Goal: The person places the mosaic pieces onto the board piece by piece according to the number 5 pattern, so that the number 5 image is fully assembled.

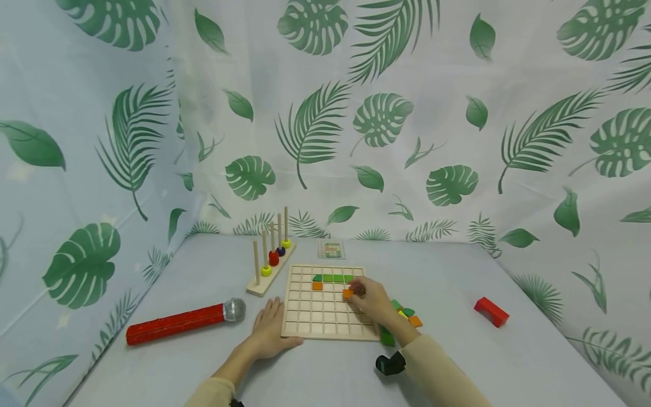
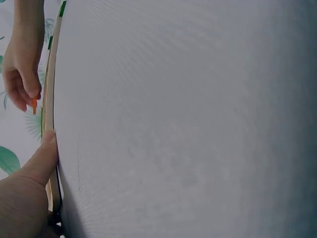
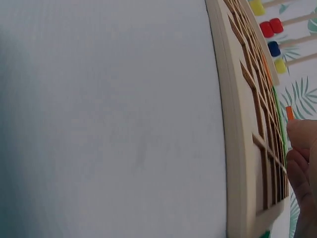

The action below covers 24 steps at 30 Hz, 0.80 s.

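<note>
A wooden grid board lies flat on the table. In its upper rows sit a row of green tiles and an orange tile. My right hand pinches another orange square tile by its edge, above the board's right half. The right wrist view shows that held tile raised over the grid. With fingers extended, my left hand rests at the board's lower left corner. Its thumb touches the board's near edge.
Loose green, yellow and orange tiles lie right of the board, partly behind my right forearm. A peg stand with beads and a patterned card are behind. A red microphone lies left, a red block right, a dark object in front.
</note>
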Available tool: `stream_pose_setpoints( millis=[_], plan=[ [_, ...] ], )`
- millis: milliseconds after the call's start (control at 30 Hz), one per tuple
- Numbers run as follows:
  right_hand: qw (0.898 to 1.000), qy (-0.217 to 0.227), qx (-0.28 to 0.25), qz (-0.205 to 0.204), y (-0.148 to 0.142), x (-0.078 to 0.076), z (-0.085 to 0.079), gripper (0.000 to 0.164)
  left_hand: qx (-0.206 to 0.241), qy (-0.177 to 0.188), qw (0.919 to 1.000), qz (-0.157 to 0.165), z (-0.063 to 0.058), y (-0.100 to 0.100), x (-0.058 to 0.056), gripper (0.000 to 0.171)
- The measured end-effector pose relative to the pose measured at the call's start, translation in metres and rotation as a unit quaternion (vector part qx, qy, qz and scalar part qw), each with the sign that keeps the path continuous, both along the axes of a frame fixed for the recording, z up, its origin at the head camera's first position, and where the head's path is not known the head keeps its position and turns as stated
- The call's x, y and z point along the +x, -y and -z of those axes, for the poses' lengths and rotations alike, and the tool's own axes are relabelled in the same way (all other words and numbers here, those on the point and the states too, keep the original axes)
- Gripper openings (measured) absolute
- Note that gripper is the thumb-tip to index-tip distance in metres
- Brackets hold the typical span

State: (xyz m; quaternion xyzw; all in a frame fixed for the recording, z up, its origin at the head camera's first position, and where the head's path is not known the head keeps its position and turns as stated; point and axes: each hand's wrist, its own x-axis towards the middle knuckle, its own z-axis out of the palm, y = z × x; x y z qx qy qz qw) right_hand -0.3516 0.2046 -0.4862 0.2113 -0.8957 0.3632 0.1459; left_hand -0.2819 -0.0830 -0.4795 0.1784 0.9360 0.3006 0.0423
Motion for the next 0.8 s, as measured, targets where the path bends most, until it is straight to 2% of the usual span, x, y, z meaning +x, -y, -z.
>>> stream_pose_setpoints(
  millis=[333, 800],
  plan=[
    [0.999, -0.005, -0.006, -0.043, 0.029, -0.003, 0.000, 0.030, -0.004, -0.007, 1.0000, 0.001, -0.001, -0.001, 0.000, 0.102],
    [0.999, -0.011, 0.011, -0.039, 0.055, -0.008, 0.005, 0.029, -0.001, -0.008, 1.0000, 0.004, 0.003, 0.001, -0.002, 0.102]
  ],
)
